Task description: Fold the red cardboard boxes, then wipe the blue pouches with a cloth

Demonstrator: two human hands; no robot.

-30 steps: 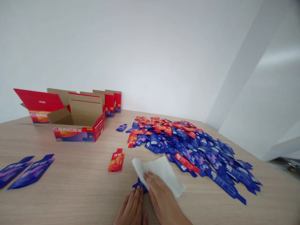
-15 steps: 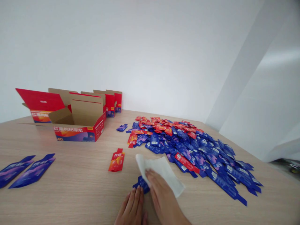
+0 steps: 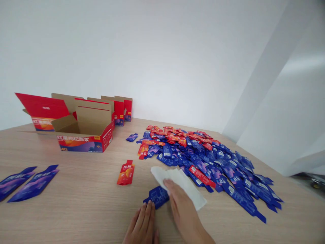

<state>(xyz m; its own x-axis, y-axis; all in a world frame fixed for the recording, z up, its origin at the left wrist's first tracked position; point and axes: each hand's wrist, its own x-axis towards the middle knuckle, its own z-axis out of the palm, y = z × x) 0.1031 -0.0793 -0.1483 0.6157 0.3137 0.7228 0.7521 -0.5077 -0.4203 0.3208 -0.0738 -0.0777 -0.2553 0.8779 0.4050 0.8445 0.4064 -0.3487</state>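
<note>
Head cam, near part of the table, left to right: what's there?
long blue sachet → second long blue sachet → red-orange sachet → left hand → dark blue sachet → right hand → heap of blue and red sachets

The left hand (image 3: 142, 223) lies palm-down at bottom centre, fingers extended; the right hand (image 3: 184, 210) rests just beside it, fingers angled toward upper left.

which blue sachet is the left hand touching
The blue sachet under the left hand's fingertips, lying alone on the table, apart from the heap of sachets.
</note>
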